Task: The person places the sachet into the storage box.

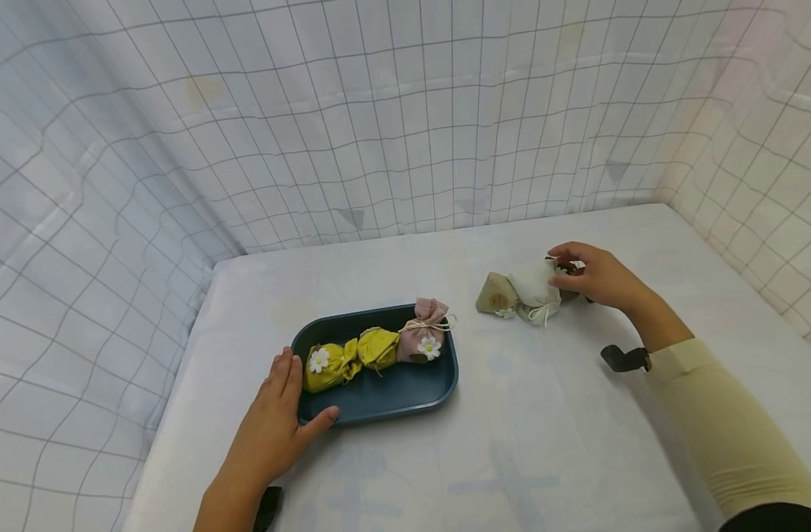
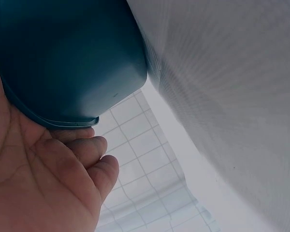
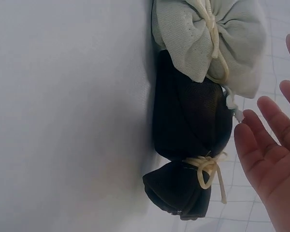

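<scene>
My left hand [image 1: 272,421] rests against the left end of a dark blue tray [image 1: 378,406], thumb on the front rim and fingers along the side. In the left wrist view its palm [image 2: 43,179] is beside the tray's outer wall [image 2: 77,63]. Inside lie a yellow pouch with a white flower [image 1: 321,378], another yellow pouch [image 1: 378,349] and a pink tied pouch [image 1: 421,336]. Over to the right, my right hand [image 1: 598,277] hovers with bent, parted fingers at a white pouch [image 1: 533,284] and a dark brown pouch [image 3: 193,113], gripping neither.
A beige pouch with a brown button [image 1: 496,294] lies left of the white pouch. White cloth covers the table [image 1: 511,414]. Grid-patterned curtains [image 1: 405,125] enclose its back and sides. A black wrist-camera mount [image 1: 625,359] juts out beside the right wrist.
</scene>
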Action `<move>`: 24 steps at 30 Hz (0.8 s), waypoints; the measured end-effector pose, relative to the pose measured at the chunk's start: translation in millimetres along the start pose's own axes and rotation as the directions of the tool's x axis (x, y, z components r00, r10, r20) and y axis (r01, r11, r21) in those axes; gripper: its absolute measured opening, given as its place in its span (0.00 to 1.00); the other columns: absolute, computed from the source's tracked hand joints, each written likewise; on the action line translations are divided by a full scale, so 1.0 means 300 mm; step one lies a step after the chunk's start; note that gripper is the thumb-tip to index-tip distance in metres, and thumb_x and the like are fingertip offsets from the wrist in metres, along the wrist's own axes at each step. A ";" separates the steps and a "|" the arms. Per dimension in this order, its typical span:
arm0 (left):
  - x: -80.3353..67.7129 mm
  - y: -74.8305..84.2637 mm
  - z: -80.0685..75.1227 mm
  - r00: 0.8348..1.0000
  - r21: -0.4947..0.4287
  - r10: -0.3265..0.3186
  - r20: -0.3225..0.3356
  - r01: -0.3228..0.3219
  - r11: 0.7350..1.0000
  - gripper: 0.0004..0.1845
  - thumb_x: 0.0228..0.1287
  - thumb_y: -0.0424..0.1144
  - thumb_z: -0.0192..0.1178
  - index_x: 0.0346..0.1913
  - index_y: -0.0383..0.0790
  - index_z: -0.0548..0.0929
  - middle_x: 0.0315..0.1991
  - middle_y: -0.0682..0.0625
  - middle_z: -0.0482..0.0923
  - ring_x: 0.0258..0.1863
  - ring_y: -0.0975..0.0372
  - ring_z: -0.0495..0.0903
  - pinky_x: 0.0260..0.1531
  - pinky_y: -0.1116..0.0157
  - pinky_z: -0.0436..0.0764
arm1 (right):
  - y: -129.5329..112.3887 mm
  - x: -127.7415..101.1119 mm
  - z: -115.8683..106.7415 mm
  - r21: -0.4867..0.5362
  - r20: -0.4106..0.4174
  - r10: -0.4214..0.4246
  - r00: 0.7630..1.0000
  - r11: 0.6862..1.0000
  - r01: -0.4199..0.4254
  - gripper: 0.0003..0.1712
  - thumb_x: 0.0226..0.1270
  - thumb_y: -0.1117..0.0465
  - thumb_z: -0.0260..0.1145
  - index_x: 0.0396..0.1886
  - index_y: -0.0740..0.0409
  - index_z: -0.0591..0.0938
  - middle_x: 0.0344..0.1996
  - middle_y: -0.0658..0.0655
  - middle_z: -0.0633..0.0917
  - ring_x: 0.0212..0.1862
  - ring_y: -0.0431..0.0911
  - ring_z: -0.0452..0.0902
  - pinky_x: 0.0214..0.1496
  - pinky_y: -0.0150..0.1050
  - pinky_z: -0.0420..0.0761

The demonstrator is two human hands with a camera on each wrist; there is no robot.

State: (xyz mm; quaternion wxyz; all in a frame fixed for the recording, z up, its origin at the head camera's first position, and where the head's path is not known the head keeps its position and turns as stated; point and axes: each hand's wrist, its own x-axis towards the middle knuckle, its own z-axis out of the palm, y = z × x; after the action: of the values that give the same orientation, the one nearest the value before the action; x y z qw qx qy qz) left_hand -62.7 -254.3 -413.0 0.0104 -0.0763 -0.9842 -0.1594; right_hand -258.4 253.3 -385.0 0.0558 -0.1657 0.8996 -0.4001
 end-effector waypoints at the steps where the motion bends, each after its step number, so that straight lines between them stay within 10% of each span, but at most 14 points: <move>1: 0.000 0.000 0.000 1.000 0.003 0.003 -0.003 -0.003 1.000 0.57 0.64 0.69 0.56 0.76 0.24 0.50 0.78 0.32 0.43 0.76 0.40 0.44 0.67 0.38 0.57 | 0.003 0.004 0.001 -0.005 0.006 0.001 1.000 1.000 -0.001 0.30 0.67 0.55 0.70 0.64 0.61 0.74 0.63 0.64 0.75 0.65 0.59 0.68 0.60 0.57 0.72; 24: -0.003 0.008 -0.009 1.000 0.002 -0.003 0.010 0.003 1.000 0.57 0.65 0.68 0.56 0.76 0.24 0.49 0.77 0.31 0.43 0.76 0.40 0.45 0.67 0.38 0.57 | 0.013 0.043 0.036 -0.138 0.122 0.015 0.992 0.990 0.002 0.44 0.64 0.47 0.72 0.72 0.64 0.66 0.69 0.68 0.68 0.70 0.62 0.60 0.67 0.61 0.63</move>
State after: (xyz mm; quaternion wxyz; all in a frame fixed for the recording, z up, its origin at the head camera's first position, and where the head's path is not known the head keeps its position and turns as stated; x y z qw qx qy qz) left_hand -61.5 -253.0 -409.8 0.0051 -0.0758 -0.9845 -0.1579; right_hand -269.1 243.8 -394.7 0.1010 -0.1905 0.9205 -0.3259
